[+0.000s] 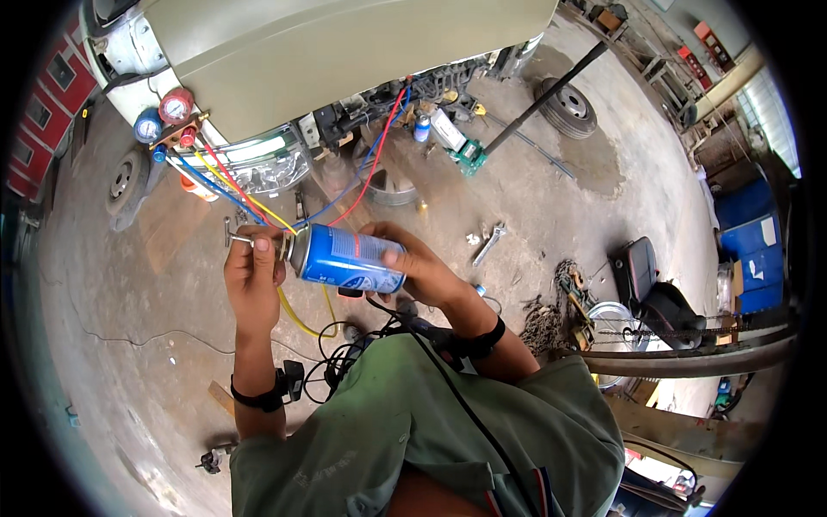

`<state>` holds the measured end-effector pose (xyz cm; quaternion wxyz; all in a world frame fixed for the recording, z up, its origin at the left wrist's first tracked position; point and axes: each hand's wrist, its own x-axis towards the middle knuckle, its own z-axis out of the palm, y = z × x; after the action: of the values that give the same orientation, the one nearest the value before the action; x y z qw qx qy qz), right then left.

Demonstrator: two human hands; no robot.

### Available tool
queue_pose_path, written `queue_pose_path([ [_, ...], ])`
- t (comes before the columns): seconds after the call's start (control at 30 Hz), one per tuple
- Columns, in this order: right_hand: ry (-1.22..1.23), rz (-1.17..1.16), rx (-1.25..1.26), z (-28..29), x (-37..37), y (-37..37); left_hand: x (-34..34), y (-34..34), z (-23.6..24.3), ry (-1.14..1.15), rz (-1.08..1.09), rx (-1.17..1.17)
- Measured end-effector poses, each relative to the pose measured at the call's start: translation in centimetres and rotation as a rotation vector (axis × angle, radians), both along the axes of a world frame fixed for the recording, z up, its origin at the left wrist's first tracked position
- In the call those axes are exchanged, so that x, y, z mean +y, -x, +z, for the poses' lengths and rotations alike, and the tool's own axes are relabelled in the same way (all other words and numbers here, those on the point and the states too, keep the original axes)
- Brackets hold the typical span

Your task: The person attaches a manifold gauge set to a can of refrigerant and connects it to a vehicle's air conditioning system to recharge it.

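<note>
My right hand (414, 264) is wrapped round a blue refrigerant can (351, 258), held on its side with its top toward the left. At that top, my left hand (256, 277) pinches a metal can tap valve (240, 237) with a T-shaped handle; thumb and fingers partly cover it. A yellow hose (293, 315) hangs below the left hand. Above the hands, a gauge manifold (184, 135) with a red and a blue dial hangs at the vehicle's front corner. Red, blue and yellow hoses run from it down toward the can.
The vehicle's olive hood (345, 65) spans the top. Beneath its opened front stand another blue can (421, 128) and a green floor jack (468, 158) with a long black handle. A wrench (489, 245), a chain pile (543, 329) and a loose wheel (568, 109) lie rightward. Black cables (340, 355) hang by my waist.
</note>
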<state>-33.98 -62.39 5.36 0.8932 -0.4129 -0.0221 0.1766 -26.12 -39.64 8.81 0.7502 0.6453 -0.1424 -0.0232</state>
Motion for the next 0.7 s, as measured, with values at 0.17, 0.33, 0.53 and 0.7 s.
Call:
queue_pose_path([
  [0.17,0.155,0.028,0.116,-0.3,-0.2,-0.2,-0.2,-0.2,0.0,-0.033,0.062,-0.005],
  [0.33,0.495,-0.426,-0.501,-0.4,0.0,-0.2,-1.2,-0.6,0.4,-0.114,-0.051,-0.068],
  [0.53,-0.177,0.038,0.056,0.8,-0.7,-0.4,-0.9,-0.8,0.8,-0.057,-0.097,-0.094],
  [0.7,0.401,-0.268,-0.194,1.1,-0.3,0.3,-1.4,-0.9,0.0,-0.047,-0.059,-0.040],
])
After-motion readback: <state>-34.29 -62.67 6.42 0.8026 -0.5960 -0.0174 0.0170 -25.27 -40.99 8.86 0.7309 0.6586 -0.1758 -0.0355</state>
